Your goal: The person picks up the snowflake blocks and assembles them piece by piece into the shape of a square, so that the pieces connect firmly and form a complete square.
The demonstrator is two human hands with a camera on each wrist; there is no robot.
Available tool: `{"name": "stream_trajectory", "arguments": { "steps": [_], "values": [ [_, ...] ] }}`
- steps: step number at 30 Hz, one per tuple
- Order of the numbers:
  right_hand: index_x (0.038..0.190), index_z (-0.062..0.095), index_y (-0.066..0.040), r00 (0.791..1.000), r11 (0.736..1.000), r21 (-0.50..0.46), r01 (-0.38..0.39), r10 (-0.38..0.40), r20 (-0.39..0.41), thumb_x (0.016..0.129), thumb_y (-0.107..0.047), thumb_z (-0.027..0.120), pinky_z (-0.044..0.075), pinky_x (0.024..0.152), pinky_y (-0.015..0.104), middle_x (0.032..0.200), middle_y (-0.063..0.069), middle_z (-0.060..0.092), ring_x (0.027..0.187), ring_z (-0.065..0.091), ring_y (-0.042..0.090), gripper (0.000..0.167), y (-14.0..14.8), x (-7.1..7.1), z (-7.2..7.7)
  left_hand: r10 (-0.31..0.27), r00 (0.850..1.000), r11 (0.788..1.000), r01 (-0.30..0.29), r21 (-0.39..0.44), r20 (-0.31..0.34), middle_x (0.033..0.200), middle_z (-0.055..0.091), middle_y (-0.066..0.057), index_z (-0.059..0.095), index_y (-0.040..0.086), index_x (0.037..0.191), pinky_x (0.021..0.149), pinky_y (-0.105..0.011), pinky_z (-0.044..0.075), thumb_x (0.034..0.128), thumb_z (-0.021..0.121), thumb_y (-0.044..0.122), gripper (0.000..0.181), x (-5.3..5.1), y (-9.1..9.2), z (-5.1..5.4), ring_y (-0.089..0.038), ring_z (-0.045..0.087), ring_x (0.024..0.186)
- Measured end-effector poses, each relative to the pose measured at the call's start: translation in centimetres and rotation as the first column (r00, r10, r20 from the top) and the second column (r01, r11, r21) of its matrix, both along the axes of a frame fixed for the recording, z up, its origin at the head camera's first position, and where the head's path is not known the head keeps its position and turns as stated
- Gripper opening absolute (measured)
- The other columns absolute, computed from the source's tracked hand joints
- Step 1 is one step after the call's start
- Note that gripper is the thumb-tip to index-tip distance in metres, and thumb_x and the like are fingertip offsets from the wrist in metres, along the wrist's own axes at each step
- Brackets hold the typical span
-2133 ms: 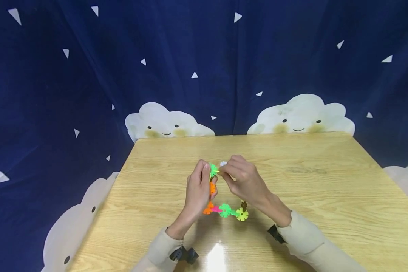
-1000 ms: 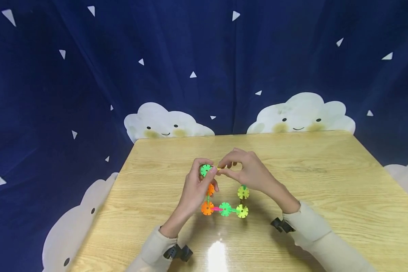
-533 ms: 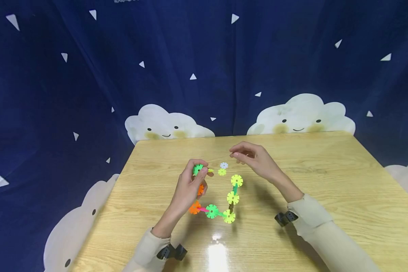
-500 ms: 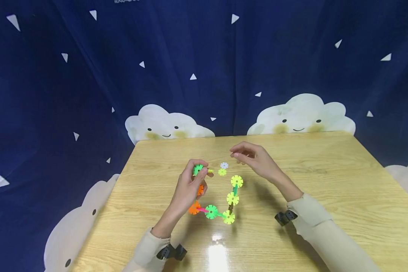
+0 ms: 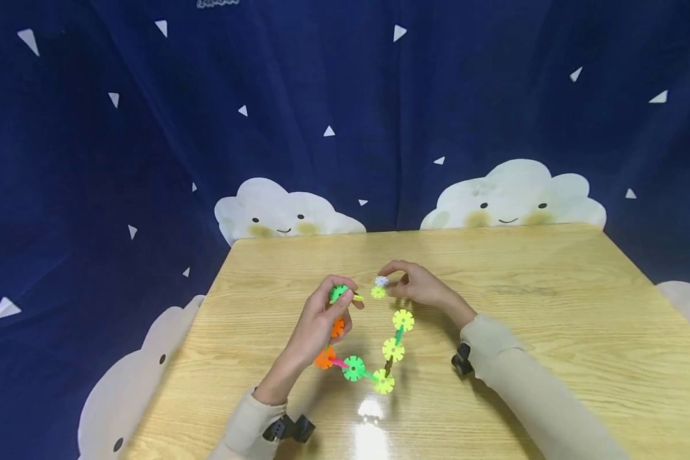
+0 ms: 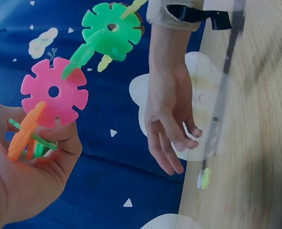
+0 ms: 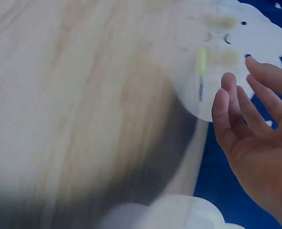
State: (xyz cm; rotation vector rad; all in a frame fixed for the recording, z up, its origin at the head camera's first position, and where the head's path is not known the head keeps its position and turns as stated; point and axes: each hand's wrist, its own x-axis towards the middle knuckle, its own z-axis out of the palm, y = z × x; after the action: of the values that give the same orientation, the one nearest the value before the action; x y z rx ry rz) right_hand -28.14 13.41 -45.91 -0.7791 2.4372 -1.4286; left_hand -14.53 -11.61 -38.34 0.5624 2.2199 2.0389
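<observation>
My left hand (image 5: pixel 319 322) pinches the upper end of a chain of slotted snowflake discs between thumb and fingers. A green disc (image 5: pixel 338 293) and a yellow one seen edge-on (image 5: pixel 358 297) sit at that end. The chain bends in a U through an orange disc (image 5: pixel 324 358) and a green one (image 5: pixel 353 368) to a yellow disc (image 5: pixel 403 321) at its free end. My right hand (image 5: pixel 422 285) holds nothing; its parted fingers and thumb are close to a loose white disc (image 5: pixel 381 281) and a loose yellow-green disc (image 5: pixel 378 292). The right wrist view shows a gap between them.
The wooden table (image 5: pixel 523 332) lies under both hands. Behind it hangs a dark blue curtain (image 5: pixel 299 83) with white triangles and smiling clouds. Black camera straps (image 5: pixel 287 428) sit on both cuffs.
My right hand has let go of the yellow disc at the chain's end, drawn away to the right, then lowered toward the loose discs. My left hand has shifted left with the chain.
</observation>
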Motion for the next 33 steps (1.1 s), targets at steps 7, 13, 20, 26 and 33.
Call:
{"name": "stream_trajectory", "arguments": {
  "steps": [7, 13, 20, 26, 33],
  "values": [
    [0.131, 0.065, -0.001, 0.996, 0.994, 0.069, -0.080, 0.082, -0.038, 0.086, 0.012, 0.068, 0.043, 0.062, 0.025, 0.134, 0.017, 0.062, 0.065, 0.047, 0.015, 0.047, -1.5, -0.9, -1.0, -0.003, 1.000, 1.000, 0.003, -0.008, 0.008, 0.106, 0.066, -0.022, 0.054, 0.007, 0.123, 0.042, -0.020, 0.031, 0.1109, 0.050, 0.024, 0.021, -0.1, -0.2, -0.1, -0.013, 0.044, 0.048],
    [0.124, 0.071, -0.003, 0.994, 0.991, 0.125, -0.049, 0.060, -0.088, 0.083, 0.012, 0.071, 0.052, 0.082, 0.039, 0.128, 0.013, 0.068, 0.099, 0.061, 0.029, 0.043, -1.8, -1.7, -1.8, -0.021, 1.000, 1.000, 0.021, -0.012, 0.010, 0.109, 0.065, -0.026, 0.053, 0.006, 0.123, 0.042, -0.020, 0.032, 0.1110, 0.050, 0.025, 0.023, -0.2, -0.1, 0.0, -0.012, 0.045, 0.049],
    [0.117, 0.074, -0.005, 0.983, 0.977, 0.213, -0.025, 0.062, -0.170, 0.083, 0.014, 0.069, 0.052, 0.102, 0.053, 0.121, 0.009, 0.073, 0.119, 0.064, 0.032, 0.039, -2.6, -1.9, -2.1, -0.024, 1.000, 1.000, 0.025, -0.004, 0.013, 0.107, 0.066, -0.023, 0.054, 0.005, 0.122, 0.042, -0.020, 0.032, 0.1106, 0.050, 0.024, 0.022, -0.2, -0.1, -0.2, -0.012, 0.045, 0.048],
    [0.112, 0.075, -0.007, 0.982, 0.964, 0.266, -0.005, 0.055, -0.182, 0.080, 0.019, 0.069, 0.054, 0.095, 0.047, 0.114, 0.006, 0.073, 0.110, 0.066, 0.028, 0.042, -3.0, -1.7, -1.7, -0.031, 0.999, 1.000, 0.031, -0.003, 0.014, 0.108, 0.065, -0.026, 0.053, 0.006, 0.123, 0.042, -0.020, 0.032, 0.1105, 0.050, 0.025, 0.023, -0.1, 0.0, -0.1, -0.012, 0.044, 0.048],
    [0.112, 0.076, -0.007, 0.987, 0.964, 0.263, -0.047, 0.085, -0.138, 0.079, 0.015, 0.076, 0.055, 0.088, 0.041, 0.111, 0.008, 0.068, 0.102, 0.062, 0.025, 0.039, -2.9, -1.0, -1.7, -0.027, 0.999, 1.000, 0.027, -0.003, 0.023, 0.110, 0.065, -0.028, 0.053, 0.005, 0.123, 0.042, -0.020, 0.031, 0.1105, 0.050, 0.025, 0.023, 0.0, 0.0, -0.1, -0.012, 0.043, 0.048]
  ]
}}
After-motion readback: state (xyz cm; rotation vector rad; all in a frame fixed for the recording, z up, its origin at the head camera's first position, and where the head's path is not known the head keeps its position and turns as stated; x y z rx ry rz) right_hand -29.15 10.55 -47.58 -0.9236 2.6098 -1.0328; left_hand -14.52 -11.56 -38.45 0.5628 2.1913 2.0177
